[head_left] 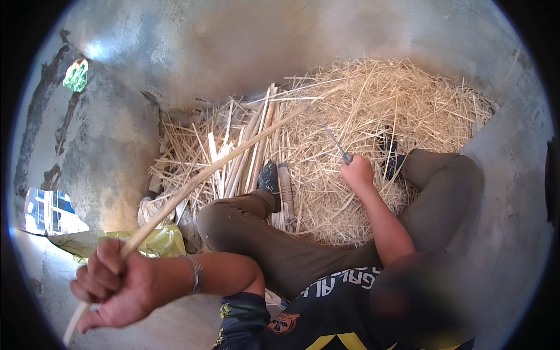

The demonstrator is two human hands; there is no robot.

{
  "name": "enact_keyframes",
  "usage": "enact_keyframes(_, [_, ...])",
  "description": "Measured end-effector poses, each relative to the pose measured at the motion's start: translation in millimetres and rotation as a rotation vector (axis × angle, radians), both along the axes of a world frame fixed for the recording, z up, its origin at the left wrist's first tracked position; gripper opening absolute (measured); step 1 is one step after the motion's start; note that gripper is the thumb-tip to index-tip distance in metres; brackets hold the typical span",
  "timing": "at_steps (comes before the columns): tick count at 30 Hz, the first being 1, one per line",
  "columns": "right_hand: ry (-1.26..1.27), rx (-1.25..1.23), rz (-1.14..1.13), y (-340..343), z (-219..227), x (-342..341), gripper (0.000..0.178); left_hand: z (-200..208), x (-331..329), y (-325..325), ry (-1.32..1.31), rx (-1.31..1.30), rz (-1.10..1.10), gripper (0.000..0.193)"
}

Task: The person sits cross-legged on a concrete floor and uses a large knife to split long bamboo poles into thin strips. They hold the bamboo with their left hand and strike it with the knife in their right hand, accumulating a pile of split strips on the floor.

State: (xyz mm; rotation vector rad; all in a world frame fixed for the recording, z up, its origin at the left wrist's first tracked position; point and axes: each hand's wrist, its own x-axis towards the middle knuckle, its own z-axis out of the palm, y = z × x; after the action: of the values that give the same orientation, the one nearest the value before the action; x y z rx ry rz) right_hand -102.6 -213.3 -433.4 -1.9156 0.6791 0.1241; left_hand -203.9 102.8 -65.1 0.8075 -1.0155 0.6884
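My left hand [116, 284] is closed around the near part of a long pale bamboo strip [204, 174]. The strip slants up and away to the right, over my bent left knee, and its thin far end lies over the shavings. In my right hand [357, 174], above the pile between my legs, is a knife [335, 139] with a dark handle and a thin blade pointing away to the upper left. The blade tip lies close to the strip's far end; whether they touch I cannot tell.
A heap of straw-coloured shavings [396, 87] fills the floor against the back wall [262, 46]. Several split bamboo lengths [256, 140] lie left of centre. A notched stick [286, 195] rests beside my left shoe [269, 181]. A yellow-green sheet [166, 239] lies at the left, below a wall opening [52, 210].
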Motion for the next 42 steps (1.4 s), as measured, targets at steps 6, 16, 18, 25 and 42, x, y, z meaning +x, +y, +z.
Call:
enact_keyframes(6, [-0.297,-0.113,0.297,47,68,-27,0.016,-7,38,-3,0.124,-0.16,0.165,0.065])
enact_keyframes(16, [-0.004,0.227,-0.468,0,-27,-9,0.019,-1,-38,46,-0.061,0.011,-0.01,0.071])
enact_keyframes(18, [-0.189,0.458,-0.42,22,-6,1,0.021,0,-24,34,-0.095,-0.087,0.141,0.07])
enact_keyframes(25, [-0.486,0.287,-0.086,28,85,-13,0.021,-2,24,-28,-0.052,-0.171,0.135,0.072])
enact_keyframes(42, [-0.813,-0.377,0.291,51,119,-44,0.014,-18,18,-96,-0.042,-0.269,0.246,0.068])
